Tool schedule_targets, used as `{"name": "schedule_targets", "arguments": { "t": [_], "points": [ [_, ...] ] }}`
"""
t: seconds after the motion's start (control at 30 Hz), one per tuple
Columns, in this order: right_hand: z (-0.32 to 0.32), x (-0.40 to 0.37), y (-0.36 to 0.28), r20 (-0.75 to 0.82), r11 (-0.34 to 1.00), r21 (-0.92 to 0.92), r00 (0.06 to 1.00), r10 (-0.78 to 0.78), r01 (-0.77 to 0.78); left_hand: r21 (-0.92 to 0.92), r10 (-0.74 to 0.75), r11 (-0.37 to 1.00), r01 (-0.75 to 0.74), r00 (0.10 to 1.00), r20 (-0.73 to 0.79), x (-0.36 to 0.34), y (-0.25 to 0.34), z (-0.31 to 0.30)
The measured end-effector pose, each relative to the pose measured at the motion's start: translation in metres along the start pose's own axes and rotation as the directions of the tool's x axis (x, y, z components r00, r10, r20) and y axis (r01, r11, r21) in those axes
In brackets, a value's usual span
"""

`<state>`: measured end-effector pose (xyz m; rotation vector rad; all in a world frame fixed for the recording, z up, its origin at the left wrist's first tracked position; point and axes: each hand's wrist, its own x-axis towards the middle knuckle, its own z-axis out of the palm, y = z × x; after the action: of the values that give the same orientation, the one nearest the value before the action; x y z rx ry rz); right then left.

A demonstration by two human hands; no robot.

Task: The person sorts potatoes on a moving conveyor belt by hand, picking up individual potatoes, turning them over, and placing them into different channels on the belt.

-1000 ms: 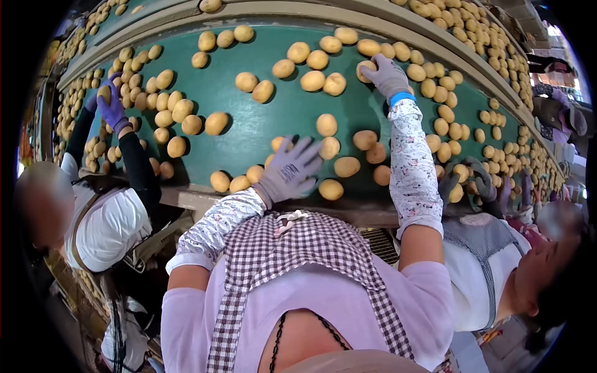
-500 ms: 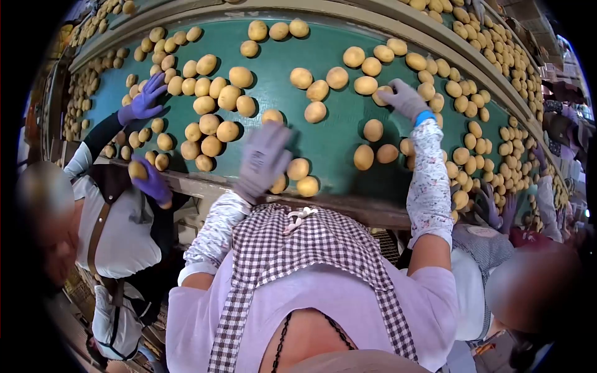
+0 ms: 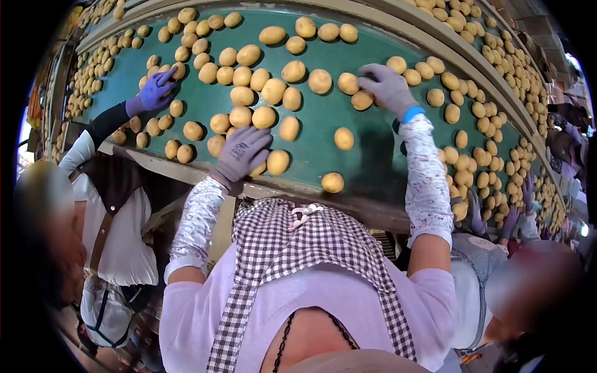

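Observation:
My left hand, in a grey glove, reaches over the near edge of the green conveyor belt. Its fingers are stretched out against several potatoes, with one potato just to the right of its fingertips. My right hand, gloved in grey with a blue band at the wrist, is over the belt further right. Its fingers are extended and apart, with the fingertips at a potato that they partly cover. Another potato lies beside those fingertips. Neither hand appears to grip a potato.
At left, a co-worker's purple-gloved hand touches potatoes on the belt. Other workers' gloved hands are at the right. A raised rail bounds the far side, with more potatoes beyond it.
My left hand has moved left and now rests among potatoes. My right hand has shifted slightly left. Potatoes have changed position. The co-worker's potato-holding hand at left is out of sight.

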<state>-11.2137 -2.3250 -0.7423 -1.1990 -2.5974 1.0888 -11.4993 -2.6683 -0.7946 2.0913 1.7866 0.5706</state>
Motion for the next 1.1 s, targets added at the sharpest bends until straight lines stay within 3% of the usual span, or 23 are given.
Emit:
{"name": "schedule_targets", "arguments": {
  "t": [0.03,0.1,0.13,0.23,0.3,0.33,0.37,0.4,0.43,0.5,0.57,0.6,0.67,0.7,0.77,0.83,0.87,0.9,0.97,1.0,1.03,1.07,1.1],
  "points": [
    [0.026,0.007,0.001,0.007,0.903,-0.421,0.995,-0.095,0.089,0.107,0.049,0.993,-0.045,0.998,-0.031,-0.008,-0.017,-0.008],
    [0.048,0.022,-0.029,0.088,0.812,-0.579,0.985,0.151,-0.073,0.190,-0.030,0.981,0.045,0.996,-0.080,-0.024,-0.059,-0.024],
    [0.048,0.028,-0.027,0.090,0.815,-0.576,0.986,0.142,-0.065,0.194,-0.140,0.966,0.171,0.977,-0.163,-0.033,-0.077,-0.034],
    [0.037,0.041,-0.022,-0.037,0.992,-0.019,0.992,0.122,-0.123,0.158,-0.367,0.874,0.460,0.837,-0.406,-0.045,-0.109,-0.062],
    [0.047,0.042,-0.019,-0.214,0.833,-0.544,0.977,-0.019,-0.103,0.176,-0.306,0.878,0.444,0.806,-0.507,-0.035,-0.103,-0.073],
    [0.056,0.032,-0.029,-0.211,0.833,-0.544,0.977,-0.021,-0.099,0.099,-0.306,0.907,0.410,0.802,-0.514,-0.026,-0.091,-0.076],
    [0.065,0.018,-0.043,0.032,0.870,-0.494,0.999,0.026,-0.007,0.023,-0.303,0.930,0.368,0.798,-0.521,-0.013,-0.077,-0.076],
    [0.073,0.008,-0.056,0.275,0.903,-0.423,0.960,0.055,0.069,-0.014,-0.273,0.955,0.296,0.860,-0.431,-0.002,-0.064,-0.072],
    [0.079,0.004,-0.069,0.278,0.901,-0.427,0.959,0.054,0.073,-0.061,-0.236,0.972,0.229,0.911,-0.339,0.005,-0.049,-0.067],
    [0.097,-0.001,-0.097,0.140,0.998,-0.053,0.990,-0.007,0.015,-0.119,0.039,0.990,-0.073,0.964,-0.262,0.011,-0.019,-0.050],
    [0.126,0.008,-0.127,-0.015,0.989,-0.103,0.994,-0.111,0.109,-0.041,0.196,0.978,-0.203,0.970,-0.143,0.000,-0.008,-0.013],
    [0.141,0.013,-0.142,-0.172,0.968,-0.164,0.961,-0.218,0.190,0.010,0.204,0.979,-0.204,0.978,-0.053,-0.010,-0.009,-0.006],
    [0.171,0.027,-0.173,-0.069,0.938,-0.339,0.992,-0.105,0.076,0.076,0.177,0.980,-0.184,0.980,0.086,-0.019,-0.019,-0.011],
    [0.180,0.034,-0.180,0.022,0.858,-0.513,0.999,0.024,-0.010,0.076,0.182,0.979,-0.188,0.980,0.087,-0.025,-0.029,-0.023],
    [0.175,0.054,-0.167,-0.001,0.832,-0.553,0.999,-0.041,0.034,0.004,-0.015,1.000,0.015,1.000,-0.026,-0.043,-0.055,-0.050],
    [0.138,0.086,-0.155,0.341,0.979,-0.201,0.939,0.046,0.025,-0.026,-0.219,0.975,0.219,0.976,0.007,-0.066,-0.092,-0.064],
    [0.123,0.103,-0.144,0.337,1.000,-0.016,0.941,-0.020,0.027,-0.034,-0.252,0.968,0.250,0.964,-0.080,-0.083,-0.120,-0.062],
    [0.106,0.122,-0.132,0.323,0.985,0.168,0.942,-0.086,0.033,-0.045,-0.288,0.958,0.284,0.943,-0.168,-0.100,-0.145,-0.060],
    [0.067,0.171,-0.104,0.144,0.768,0.620,0.985,0.092,-0.162,0.195,-0.249,0.936,0.291,0.944,-0.215,-0.108,-0.157,-0.084],
    [0.059,0.180,-0.103,-0.039,0.656,0.749,0.984,0.176,-0.088,0.153,-0.281,0.933,0.326,0.925,-0.257,-0.109,-0.158,-0.083],
    [0.054,0.190,-0.100,-0.207,0.538,0.842,0.936,0.284,0.023,0.111,-0.311,0.927,0.357,0.902,-0.300,-0.109,-0.161,-0.082],
    [0.051,0.207,-0.087,-0.207,0.538,0.843,0.938,0.279,0.026,0.075,-0.258,0.950,0.303,0.897,-0.358,-0.100,-0.157,-0.087],
    [0.054,0.221,-0.066,-0.218,0.876,0.474,0.952,0.216,-0.090,0.031,-0.238,0.964,0.265,0.908,-0.345,-0.089,-0.150,-0.090]
  ]
}}
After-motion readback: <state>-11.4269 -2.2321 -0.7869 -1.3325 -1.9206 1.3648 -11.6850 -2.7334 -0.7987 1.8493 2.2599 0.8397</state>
